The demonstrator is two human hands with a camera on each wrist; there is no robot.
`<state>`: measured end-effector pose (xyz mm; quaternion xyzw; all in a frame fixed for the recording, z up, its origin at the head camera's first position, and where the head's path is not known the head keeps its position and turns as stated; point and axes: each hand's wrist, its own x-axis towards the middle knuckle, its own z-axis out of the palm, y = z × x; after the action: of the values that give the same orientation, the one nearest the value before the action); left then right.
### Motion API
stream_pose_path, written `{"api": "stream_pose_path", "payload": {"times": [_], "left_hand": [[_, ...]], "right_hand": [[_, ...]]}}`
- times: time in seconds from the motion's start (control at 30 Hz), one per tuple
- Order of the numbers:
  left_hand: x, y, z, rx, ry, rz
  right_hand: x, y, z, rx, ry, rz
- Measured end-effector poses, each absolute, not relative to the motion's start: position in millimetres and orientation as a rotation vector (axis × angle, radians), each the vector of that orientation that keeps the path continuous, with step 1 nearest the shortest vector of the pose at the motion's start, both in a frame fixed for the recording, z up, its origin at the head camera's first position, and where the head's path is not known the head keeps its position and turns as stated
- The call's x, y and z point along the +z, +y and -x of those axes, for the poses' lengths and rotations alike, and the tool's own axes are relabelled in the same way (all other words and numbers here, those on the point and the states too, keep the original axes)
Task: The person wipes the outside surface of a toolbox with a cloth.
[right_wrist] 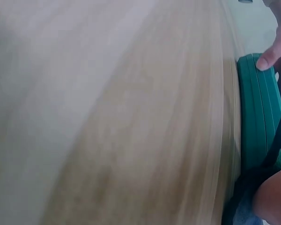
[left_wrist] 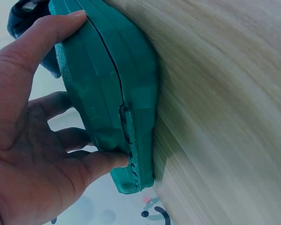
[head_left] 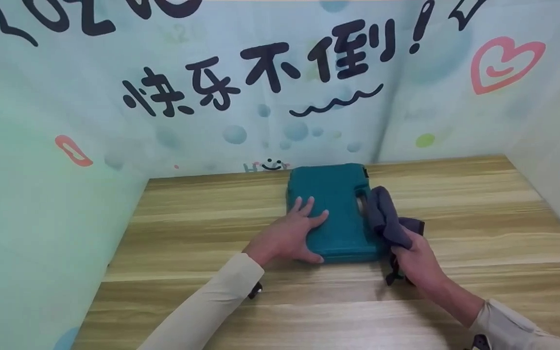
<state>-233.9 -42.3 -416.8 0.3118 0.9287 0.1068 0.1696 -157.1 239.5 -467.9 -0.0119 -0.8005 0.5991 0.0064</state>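
A teal plastic case (head_left: 341, 194) with a handle cutout on its right side lies flat on the wood-grain table. My left hand (head_left: 289, 236) rests spread on its near left corner, fingers over the lid. In the left wrist view the left thumb (left_wrist: 61, 28) touches the case's edge near the seam, and another fingertip reaches the side edge. My right hand (head_left: 421, 262) grips a bunched dark blue-grey cloth (head_left: 382, 216), which lies against the handle side. Part of the cloth (right_wrist: 239, 197) shows at the right wrist view's lower right.
The wood-grain table (head_left: 202, 223) extends on both sides of the case. A printed backdrop (head_left: 202, 141) with black characters stands behind the case, close to its far edge. Pale panels border the table left and right. A small black object (head_left: 394, 274) hangs beneath the right hand.
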Motion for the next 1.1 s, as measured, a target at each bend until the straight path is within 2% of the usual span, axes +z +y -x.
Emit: {"api": "stream_pose_path", "payload": {"times": [0.4,1.1], "left_hand": [[-413.1,-35.8,214.6,0.186,2.634,-0.819],[-407.7,10.2,180.8,-0.037,2.767,-0.562]], "right_hand": [[-468.0,244.6,173.5,1.808,-2.559,-0.068],[-473.7,252.0,241.2,1.463,-2.464,-0.430]]}}
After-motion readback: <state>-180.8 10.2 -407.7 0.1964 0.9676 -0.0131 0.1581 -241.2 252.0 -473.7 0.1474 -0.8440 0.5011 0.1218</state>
